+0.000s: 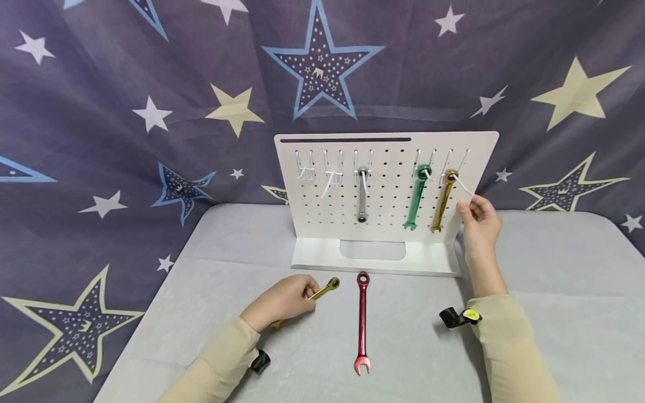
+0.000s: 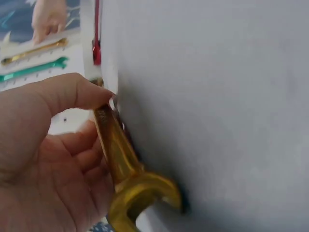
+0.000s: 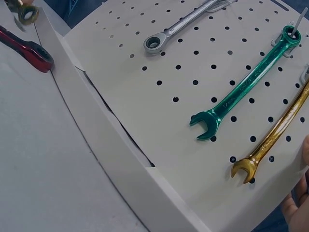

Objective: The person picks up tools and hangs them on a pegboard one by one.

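Observation:
My left hand (image 1: pixel 284 299) holds a gold combination wrench (image 1: pixel 326 288) low over the table, ring end pointing toward the board. Its open-end jaw shows below the thumb in the left wrist view. At the right edge of a white pegboard (image 1: pixel 388 196), my right hand (image 1: pixel 481 229) grips the edge, thumb in front, close under a hook's tip. Beside it a second gold wrench (image 1: pixel 443 204) hangs by its ring end, and a green wrench (image 1: pixel 415 198) hangs to its left. Farther left hangs a silver wrench (image 1: pixel 361 196). A red wrench (image 1: pixel 362 322) lies on the table, ring end toward the board.
Two bare double-wire hooks, a left one (image 1: pixel 305 170) and one next to it (image 1: pixel 332 178), stick out from the board's left side. The board's base ledge (image 1: pixel 317 257) runs along the table (image 1: pixel 408 330). A star-patterned cloth (image 1: pixel 201 67) hangs behind.

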`<state>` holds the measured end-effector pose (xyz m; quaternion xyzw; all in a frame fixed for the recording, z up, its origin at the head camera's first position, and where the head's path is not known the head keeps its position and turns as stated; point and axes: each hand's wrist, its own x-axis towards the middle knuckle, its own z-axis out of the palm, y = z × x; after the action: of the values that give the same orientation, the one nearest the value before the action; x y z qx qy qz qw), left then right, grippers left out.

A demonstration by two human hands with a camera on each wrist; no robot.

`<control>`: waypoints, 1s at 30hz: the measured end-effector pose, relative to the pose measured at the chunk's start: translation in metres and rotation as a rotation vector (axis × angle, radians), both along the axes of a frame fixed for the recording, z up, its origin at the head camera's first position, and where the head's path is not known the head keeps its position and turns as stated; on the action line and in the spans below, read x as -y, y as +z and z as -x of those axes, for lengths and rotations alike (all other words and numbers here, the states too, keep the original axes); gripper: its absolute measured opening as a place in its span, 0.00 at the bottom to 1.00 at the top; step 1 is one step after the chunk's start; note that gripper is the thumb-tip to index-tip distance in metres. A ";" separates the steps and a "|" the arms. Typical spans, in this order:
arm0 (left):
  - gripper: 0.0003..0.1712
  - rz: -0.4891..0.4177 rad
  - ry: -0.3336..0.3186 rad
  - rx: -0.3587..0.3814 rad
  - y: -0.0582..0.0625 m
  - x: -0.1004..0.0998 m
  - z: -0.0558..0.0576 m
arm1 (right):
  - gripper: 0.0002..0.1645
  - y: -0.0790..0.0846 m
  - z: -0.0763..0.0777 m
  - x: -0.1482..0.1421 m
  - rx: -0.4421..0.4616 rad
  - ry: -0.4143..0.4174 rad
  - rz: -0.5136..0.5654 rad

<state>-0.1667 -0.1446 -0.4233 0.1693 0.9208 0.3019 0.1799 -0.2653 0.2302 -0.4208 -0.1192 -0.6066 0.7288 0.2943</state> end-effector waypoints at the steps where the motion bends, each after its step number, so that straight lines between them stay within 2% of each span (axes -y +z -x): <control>1: 0.09 -0.032 -0.009 0.009 -0.001 0.003 0.001 | 0.09 0.000 0.000 0.000 -0.002 -0.004 -0.004; 4: 0.09 -0.135 -0.037 0.044 -0.003 0.011 0.002 | 0.10 0.000 -0.001 0.001 -0.012 -0.008 -0.005; 8: 0.09 -0.225 -0.054 0.036 -0.002 0.019 0.003 | 0.11 0.000 -0.001 0.000 -0.019 -0.005 0.000; 15: 0.12 -0.350 0.014 0.006 0.010 0.012 0.002 | 0.10 -0.001 -0.001 -0.002 -0.007 -0.015 -0.024; 21: 0.11 -0.438 0.094 -0.137 0.028 0.001 -0.001 | 0.09 0.000 -0.001 -0.002 0.023 -0.010 -0.032; 30: 0.12 -0.554 0.251 -0.297 0.049 -0.006 -0.005 | 0.08 0.000 -0.001 0.001 0.025 -0.008 -0.040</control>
<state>-0.1615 -0.1382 -0.3742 0.1393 0.8336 0.5324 -0.0476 -0.2642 0.2294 -0.4207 -0.1251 -0.6241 0.7139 0.2918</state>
